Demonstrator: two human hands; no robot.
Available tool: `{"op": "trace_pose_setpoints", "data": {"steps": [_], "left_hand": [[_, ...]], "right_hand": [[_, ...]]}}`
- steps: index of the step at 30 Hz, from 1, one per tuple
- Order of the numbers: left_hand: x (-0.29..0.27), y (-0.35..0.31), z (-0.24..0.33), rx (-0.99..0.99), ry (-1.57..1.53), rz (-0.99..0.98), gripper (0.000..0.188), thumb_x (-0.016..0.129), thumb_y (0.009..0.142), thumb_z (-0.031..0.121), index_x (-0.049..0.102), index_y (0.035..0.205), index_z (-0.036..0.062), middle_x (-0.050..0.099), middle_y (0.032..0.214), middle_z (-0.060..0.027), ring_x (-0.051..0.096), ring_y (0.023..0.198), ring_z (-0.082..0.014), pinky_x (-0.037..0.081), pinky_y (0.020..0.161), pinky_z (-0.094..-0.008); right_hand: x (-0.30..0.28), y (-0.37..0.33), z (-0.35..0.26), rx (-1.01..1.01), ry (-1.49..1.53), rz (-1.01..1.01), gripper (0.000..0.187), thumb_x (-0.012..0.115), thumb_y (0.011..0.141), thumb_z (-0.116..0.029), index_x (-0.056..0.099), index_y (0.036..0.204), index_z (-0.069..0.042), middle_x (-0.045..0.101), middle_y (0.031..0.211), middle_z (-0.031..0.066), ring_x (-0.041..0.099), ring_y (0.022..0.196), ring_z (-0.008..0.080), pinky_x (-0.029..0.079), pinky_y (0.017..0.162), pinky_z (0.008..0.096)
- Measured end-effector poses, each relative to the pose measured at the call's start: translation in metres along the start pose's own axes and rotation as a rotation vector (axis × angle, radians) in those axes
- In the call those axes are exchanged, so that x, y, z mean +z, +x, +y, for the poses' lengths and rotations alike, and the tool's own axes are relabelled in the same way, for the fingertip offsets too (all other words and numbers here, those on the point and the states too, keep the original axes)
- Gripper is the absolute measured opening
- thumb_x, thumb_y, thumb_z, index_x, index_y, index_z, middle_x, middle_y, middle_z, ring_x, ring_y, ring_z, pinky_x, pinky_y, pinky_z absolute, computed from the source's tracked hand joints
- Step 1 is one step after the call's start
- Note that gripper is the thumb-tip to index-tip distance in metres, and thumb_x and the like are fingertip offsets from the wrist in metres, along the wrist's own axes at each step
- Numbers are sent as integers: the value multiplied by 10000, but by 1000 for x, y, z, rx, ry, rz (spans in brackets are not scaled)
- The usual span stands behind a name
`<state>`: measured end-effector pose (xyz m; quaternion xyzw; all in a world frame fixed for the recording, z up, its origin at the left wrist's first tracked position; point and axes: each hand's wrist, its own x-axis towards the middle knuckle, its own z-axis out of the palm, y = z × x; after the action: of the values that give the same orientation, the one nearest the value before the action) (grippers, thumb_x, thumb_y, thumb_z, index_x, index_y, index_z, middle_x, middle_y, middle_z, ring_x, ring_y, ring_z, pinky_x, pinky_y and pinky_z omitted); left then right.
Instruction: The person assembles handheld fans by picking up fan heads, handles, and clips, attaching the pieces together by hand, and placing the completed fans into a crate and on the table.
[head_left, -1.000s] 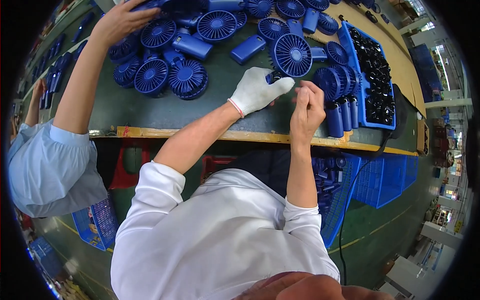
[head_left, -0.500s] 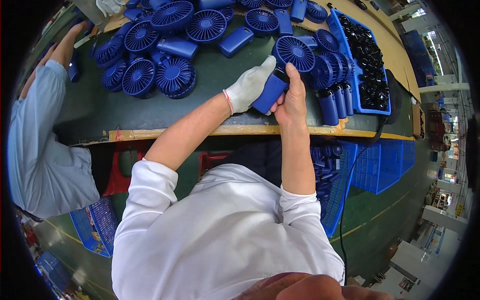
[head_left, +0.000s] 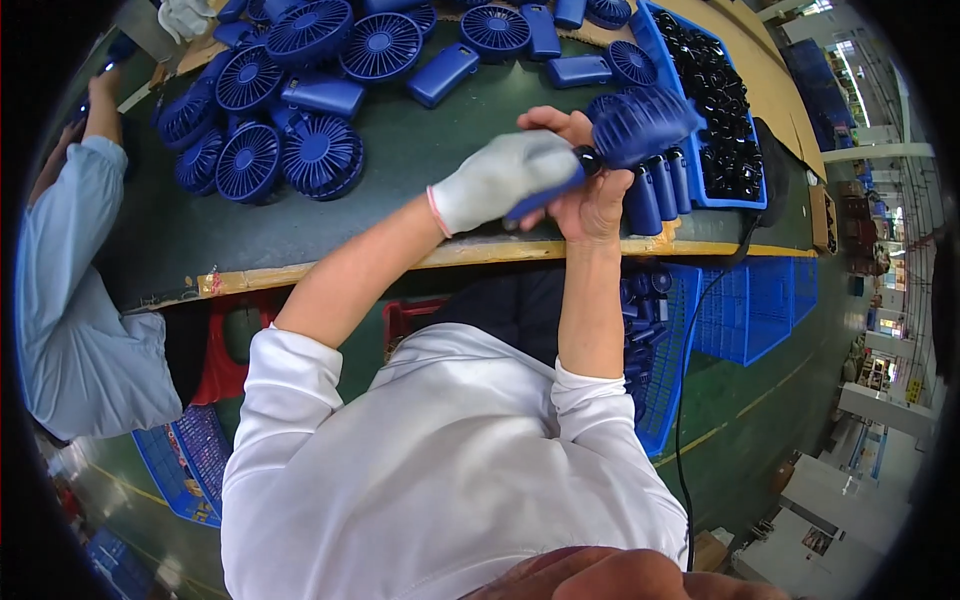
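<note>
A blue handheld fan [head_left: 645,127] is held above the table's front edge, its round caged head pointing right and blurred by motion. My left hand [head_left: 505,178], in a white glove, is closed over the fan's handle and hides most of it. A shiny black neck piece [head_left: 588,159] shows between handle and head. Bare, my right hand [head_left: 588,212] cups the fan from below. Its thumb lies by the neck, and some fingertips show beyond the glove. Behind the fan head, several blue handles with black ends [head_left: 660,188] stand upright on the table.
Many blue fans [head_left: 323,157] lie piled at the back left of the green table [head_left: 400,225]. At right, a blue tray [head_left: 742,203] holds small black parts. Blue crates [head_left: 745,315] stand below the table, near a hanging black cable [head_left: 690,400]. A co-worker's sleeve [head_left: 75,230] is at left.
The fan has turned in my hands: its head swung from facing up to tilting rightward. My left hand has slid over the handle, and my right palm has turned upward beneath it.
</note>
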<state>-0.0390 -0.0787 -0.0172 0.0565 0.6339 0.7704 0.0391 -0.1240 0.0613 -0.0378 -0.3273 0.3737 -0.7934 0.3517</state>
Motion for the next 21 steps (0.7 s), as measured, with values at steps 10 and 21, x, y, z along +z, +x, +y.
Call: {"op": "trace_pose_setpoints", "data": {"steps": [10,21], "left_hand": [[9,6,-9,216,590,457,443,676,792,383,652,1004,-5,675,890,-166,670,812,-296,522,732,-352],[-33,17,2,391,1535,718,416,709,770,381,660,990,32,636,1039,-149,577,1011,-323,472,854,-420]], "right_hand": [[5,1,11,-147,27,4,655,716,812,-473,482,1381,-247,433,1383,256,453,1268,353,402,1038,452],[6,-33,-39,-189,-1897,476,255,785,683,-173,598,802,-47,564,861,117,580,864,305,490,712,404]]}}
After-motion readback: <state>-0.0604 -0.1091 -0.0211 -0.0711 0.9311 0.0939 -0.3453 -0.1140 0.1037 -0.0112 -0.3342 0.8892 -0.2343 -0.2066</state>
